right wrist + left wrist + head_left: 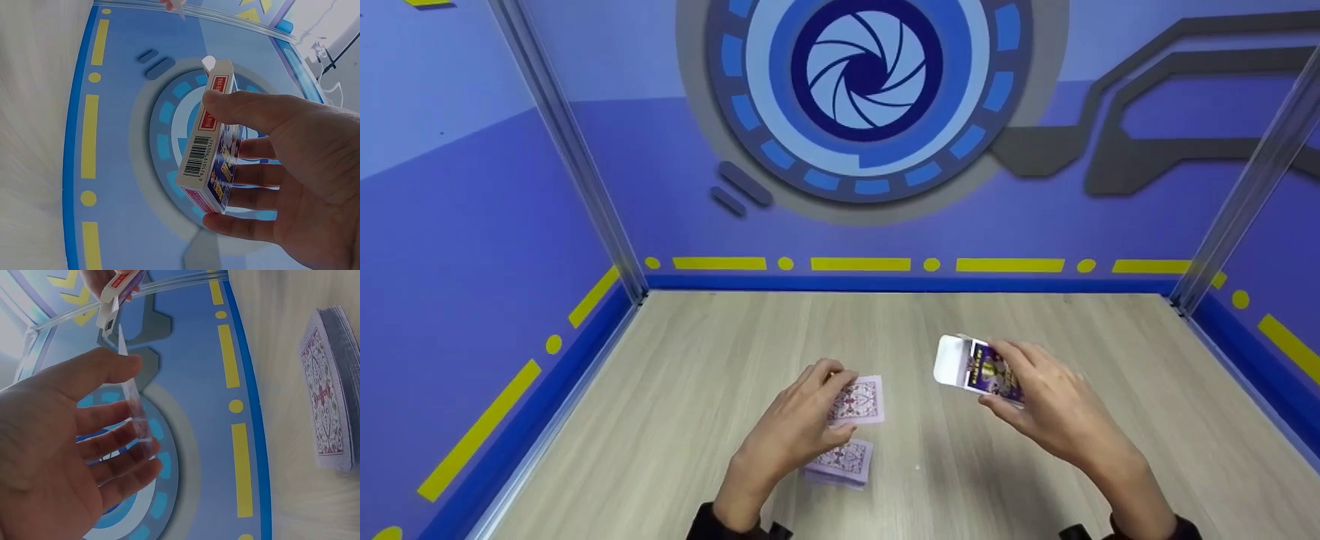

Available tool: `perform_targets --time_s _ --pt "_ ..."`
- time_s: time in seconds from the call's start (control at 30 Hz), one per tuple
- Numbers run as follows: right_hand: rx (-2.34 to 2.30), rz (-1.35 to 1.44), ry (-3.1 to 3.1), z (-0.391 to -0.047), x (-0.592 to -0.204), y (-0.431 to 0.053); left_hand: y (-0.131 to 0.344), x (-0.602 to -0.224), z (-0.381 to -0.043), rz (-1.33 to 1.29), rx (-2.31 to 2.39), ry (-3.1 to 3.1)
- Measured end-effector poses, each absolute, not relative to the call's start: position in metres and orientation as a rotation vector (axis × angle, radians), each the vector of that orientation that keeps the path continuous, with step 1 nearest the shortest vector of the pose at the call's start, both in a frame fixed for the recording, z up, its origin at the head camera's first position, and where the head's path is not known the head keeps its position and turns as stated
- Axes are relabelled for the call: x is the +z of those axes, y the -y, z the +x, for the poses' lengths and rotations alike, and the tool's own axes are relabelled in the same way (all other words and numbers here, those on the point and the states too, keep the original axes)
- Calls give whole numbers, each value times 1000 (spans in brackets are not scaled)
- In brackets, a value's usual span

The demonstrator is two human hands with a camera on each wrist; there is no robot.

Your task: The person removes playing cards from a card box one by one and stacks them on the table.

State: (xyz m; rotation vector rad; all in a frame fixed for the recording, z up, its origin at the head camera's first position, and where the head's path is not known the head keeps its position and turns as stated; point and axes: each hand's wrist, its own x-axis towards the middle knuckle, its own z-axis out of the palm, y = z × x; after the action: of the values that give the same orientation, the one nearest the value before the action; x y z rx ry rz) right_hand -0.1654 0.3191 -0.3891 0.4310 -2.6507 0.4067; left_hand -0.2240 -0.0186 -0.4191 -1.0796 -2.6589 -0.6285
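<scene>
My left hand (793,421) pinches a playing card (864,399) with a red-and-purple patterned back. Seen edge-on in the left wrist view, the thin card (133,395) sits between thumb and fingertips; whether it is one card or a few I cannot tell. Below that hand, a deck of cards (846,459) lies back up on the table, partly hidden by the hand in the head view. My right hand (1054,409) grips a small card box (992,373) above the table, its white end flap folded out toward the left. A barcode shows on the box's side (198,154).
The light wood-grain table (720,337) is bounded by a blue back wall (885,240) and by side walls on the left and right. Metal posts (585,150) stand at the back corners.
</scene>
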Motion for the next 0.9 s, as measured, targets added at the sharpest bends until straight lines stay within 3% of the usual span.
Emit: perform_targets --time_s 0.9 --pt "396 459 2661 -166 -392 -319 17 -455 -231 -996 -499 3089"
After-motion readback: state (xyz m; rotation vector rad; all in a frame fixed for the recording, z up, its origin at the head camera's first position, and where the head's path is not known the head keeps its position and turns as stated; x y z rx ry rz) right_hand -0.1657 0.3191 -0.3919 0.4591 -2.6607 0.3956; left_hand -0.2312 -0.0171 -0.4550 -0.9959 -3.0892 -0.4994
